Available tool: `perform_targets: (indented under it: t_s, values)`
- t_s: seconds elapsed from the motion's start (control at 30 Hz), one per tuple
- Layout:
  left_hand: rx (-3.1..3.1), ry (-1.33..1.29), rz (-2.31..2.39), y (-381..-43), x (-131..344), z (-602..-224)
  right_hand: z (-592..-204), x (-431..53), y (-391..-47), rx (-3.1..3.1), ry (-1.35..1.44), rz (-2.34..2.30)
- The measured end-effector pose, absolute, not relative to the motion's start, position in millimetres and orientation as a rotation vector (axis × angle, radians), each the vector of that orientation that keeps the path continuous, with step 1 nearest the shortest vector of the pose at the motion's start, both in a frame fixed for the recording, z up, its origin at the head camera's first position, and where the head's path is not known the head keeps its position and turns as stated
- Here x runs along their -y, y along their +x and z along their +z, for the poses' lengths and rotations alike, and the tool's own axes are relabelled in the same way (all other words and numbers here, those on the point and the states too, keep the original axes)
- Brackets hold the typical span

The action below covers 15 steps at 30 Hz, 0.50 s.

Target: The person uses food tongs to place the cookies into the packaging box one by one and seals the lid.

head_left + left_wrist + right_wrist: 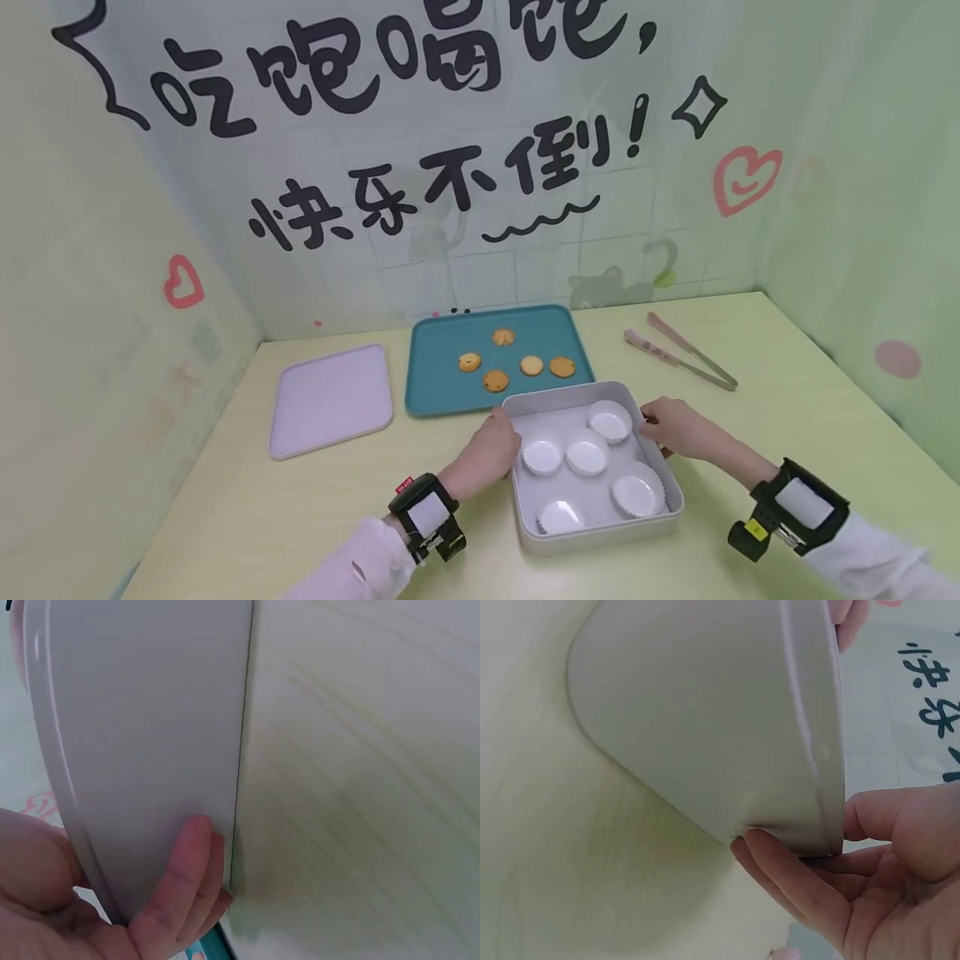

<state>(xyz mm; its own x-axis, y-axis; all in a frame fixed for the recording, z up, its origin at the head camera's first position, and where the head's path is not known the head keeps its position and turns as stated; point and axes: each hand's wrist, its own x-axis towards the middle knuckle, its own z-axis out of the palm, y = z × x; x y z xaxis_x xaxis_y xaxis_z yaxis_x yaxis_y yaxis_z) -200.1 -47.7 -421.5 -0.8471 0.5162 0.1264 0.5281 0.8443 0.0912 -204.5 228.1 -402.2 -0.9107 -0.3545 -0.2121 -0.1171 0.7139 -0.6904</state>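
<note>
A pale, square-sided box stands on the table with several white fluted cups in it. My left hand grips the box's left side near the back corner. In the left wrist view, its fingers lie along the smooth outer wall and the thumb is over at the rim. At the opposite side, my right hand holds the box near its back right corner. The right wrist view has the fingers against the outside of the wall, with the thumb by the rim.
A teal tray with several cookies lies just behind the box. To its left is a flat lilac tray. Tongs with pink handles rest at the back right. Printed walls close off the table's back and sides.
</note>
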Motion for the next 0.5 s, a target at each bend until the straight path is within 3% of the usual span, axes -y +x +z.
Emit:
perform_targets:
  t_s: [0.07, 0.5]
  values:
    - [2.954, -0.692, -0.462, -200, 55, -421, -401, -218, -201, -2.620, -0.375, -0.985]
    - [3.005, -0.414, -0.616, -197, 93, -420, -408, -177, -198, -2.690, -0.487, -0.848]
